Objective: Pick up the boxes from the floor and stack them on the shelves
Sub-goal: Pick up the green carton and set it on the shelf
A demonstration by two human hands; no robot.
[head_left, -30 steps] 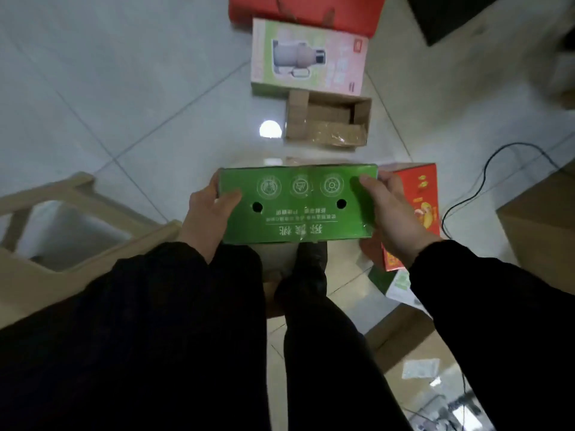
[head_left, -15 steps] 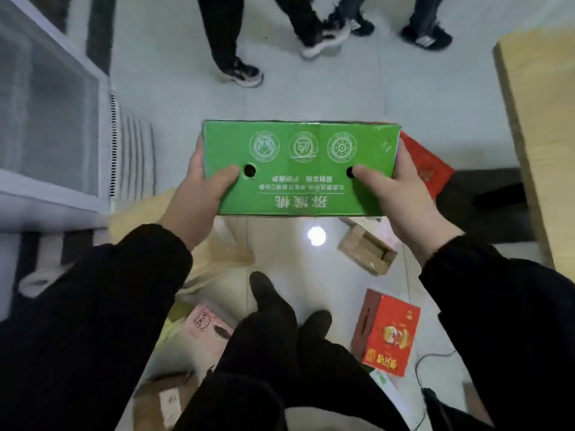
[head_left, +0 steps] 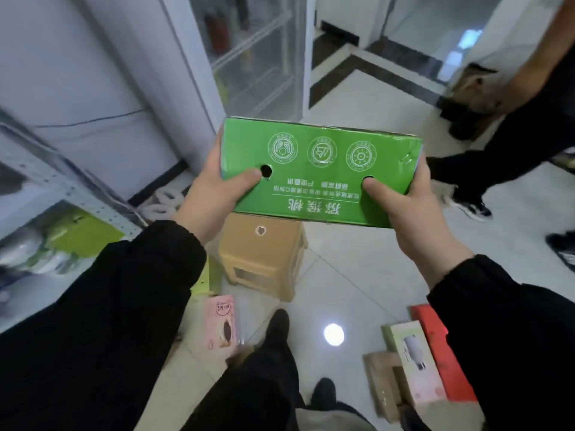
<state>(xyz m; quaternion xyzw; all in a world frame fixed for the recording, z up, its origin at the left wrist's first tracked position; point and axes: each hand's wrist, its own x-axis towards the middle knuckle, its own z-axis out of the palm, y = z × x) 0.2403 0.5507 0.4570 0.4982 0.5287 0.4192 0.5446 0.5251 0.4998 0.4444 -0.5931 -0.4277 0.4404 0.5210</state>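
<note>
both thumbs press on the near face of the green box, the rest of the fingers wrapped round its ends: left hand at the left end, right hand at the right, both clenched on it. the box hangs level in the air, above a tan stool on the floor. the shelf stands to the left, its lower tier seemingly already carrying goods. i'd judge the carry is on, so keep the box flat, swing it left clear of the stool, and slide it onto a free tier. more boxes wait by the feet, a pink box and a red box; mind stepping on them.
</note>
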